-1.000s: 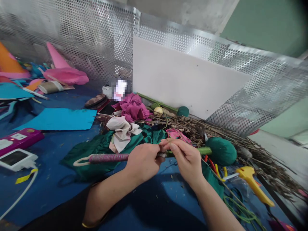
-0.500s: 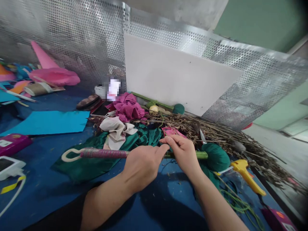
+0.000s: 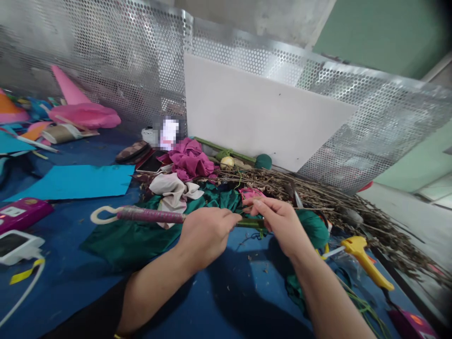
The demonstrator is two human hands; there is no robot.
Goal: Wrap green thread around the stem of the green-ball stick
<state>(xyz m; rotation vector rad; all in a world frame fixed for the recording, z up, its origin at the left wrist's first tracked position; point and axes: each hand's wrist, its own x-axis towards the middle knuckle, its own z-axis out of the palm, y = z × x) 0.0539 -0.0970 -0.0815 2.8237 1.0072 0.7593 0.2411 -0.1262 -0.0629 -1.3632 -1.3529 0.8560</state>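
Note:
My left hand is closed round a rod. Purple thread wraps the rod's left part, which ends in a cream hook. Right of this hand the rod shows a green stretch with green thread hanging from it. My right hand is closed in a pinch just above that stretch, and a thin brown strip shows at its fingertips; its exact kind is unclear. Behind the right wrist sits a dark green, cloth-covered ball. Green satin cloth lies under the rod's hook end.
Dried plant stalks lie along the back right. A yellow glue gun and green cord are on the right. Magenta cloth, blue sheet and a purple device are on the blue table; a perforated metal screen stands behind.
My right hand has moved slightly right and down, away from the left fingertips. The rod's right end is now hidden by it, and more of the green stretch shows between the hands.

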